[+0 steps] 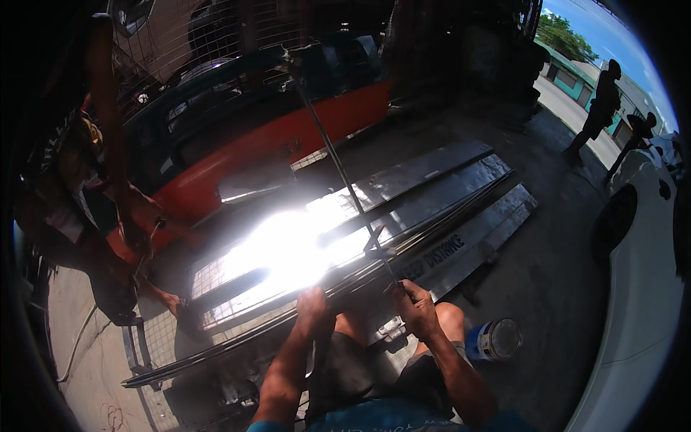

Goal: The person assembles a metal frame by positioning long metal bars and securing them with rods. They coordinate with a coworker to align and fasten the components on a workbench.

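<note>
My right hand grips the near end of a long thin steel rod that slants up and away toward the dark vehicle body. My left hand rests with closed fingers on a bundle of long metal bars lying across a metal panel with wire mesh. A very bright white glare burns just beyond my left hand and hides the surface there. My bare knee shows beside my right hand.
Another person crouches at the left, a hand on the mesh. A blue and white can stands on the concrete at my right. A red and teal vehicle body lies behind. Two people stand far right beside a white vehicle.
</note>
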### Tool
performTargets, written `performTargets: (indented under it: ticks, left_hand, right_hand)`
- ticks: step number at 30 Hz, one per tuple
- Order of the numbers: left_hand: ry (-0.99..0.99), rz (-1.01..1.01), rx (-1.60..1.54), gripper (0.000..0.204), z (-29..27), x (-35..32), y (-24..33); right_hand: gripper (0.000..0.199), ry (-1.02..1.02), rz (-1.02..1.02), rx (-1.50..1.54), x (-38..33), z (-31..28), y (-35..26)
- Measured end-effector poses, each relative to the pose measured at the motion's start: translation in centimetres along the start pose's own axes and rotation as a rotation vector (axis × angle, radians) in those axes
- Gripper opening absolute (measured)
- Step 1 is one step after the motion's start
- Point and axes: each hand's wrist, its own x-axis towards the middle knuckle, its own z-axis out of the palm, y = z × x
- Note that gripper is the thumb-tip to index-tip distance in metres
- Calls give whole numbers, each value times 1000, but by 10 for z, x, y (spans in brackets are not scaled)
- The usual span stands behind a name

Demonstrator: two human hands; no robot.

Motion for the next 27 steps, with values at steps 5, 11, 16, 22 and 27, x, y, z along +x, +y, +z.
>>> performTargets:
  ticks: [5, 11, 16, 22, 27]
  left_hand:
    - [52, 150, -1, 32, -29, -8, 22]
    - [113, 183, 7, 36, -52, -15, 30]
    - [92, 201, -100, 21, -50, -13, 35]
    - [24, 51, -128, 34, 0, -6, -2]
    - [17, 73, -84, 17, 40, 0, -17]
  right_hand:
    - [26, 167, -3, -195, -68, -54, 4]
    - [61, 433, -100, -263, -120, -103, -8]
    - [36, 593, 93, -531, -146, -148, -20]
    - [28, 682, 260, -633, -164, -205, -28]
    - [30, 819, 250, -763, -186, -256, -30]
